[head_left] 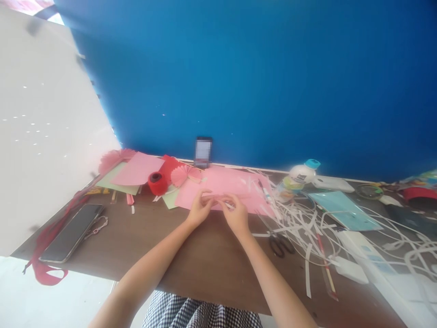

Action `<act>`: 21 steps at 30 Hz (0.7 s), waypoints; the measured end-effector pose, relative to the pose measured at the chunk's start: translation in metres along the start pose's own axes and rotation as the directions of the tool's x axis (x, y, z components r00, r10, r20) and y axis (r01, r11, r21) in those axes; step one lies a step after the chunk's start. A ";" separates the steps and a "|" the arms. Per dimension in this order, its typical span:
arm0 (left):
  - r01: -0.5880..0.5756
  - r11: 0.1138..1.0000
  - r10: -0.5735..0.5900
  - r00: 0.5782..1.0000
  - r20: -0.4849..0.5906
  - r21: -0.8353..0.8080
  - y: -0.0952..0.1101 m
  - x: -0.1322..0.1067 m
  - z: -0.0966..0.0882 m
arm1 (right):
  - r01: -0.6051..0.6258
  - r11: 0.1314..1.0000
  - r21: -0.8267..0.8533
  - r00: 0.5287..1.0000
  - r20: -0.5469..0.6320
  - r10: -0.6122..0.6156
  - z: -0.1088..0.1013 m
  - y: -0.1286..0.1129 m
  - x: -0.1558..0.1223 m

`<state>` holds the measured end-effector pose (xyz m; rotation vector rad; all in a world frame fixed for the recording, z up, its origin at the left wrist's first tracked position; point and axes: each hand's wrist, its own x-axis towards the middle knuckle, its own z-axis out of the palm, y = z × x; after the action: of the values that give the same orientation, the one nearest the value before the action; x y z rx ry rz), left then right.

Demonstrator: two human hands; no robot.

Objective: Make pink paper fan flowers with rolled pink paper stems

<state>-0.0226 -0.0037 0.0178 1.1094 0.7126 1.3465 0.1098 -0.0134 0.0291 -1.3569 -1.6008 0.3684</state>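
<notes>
Head view, left grip [200,208] and right grip [235,213] pinched closed on pink paper strip [215,198], spanning between them, over pink sheet [232,181]

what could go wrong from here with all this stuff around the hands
The thin pink paper between the left hand and right hand might crease or tear if gripped unevenly. The scissors lie against the tangle of white strips and cables, so lifting them could snag something. A tug on the red ribbon beside the phone might shift it off the table.
</notes>
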 end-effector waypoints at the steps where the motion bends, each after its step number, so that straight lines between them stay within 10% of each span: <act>1: -0.003 1.000 0.003 1.000 0.006 -0.004 0.000 0.000 0.000 | 0.004 1.000 -0.014 1.000 0.003 -0.004 0.000 -0.001 0.000; 21: -0.088 0.993 0.081 0.993 0.080 0.080 -0.005 -0.003 -0.001 | 0.094 0.984 -0.154 0.995 -0.008 -0.096 0.000 -0.001 -0.001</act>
<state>-0.0220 -0.0054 0.0126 1.2637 0.6772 1.3477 0.1094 -0.0146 0.0292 -1.3890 -1.7028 0.1796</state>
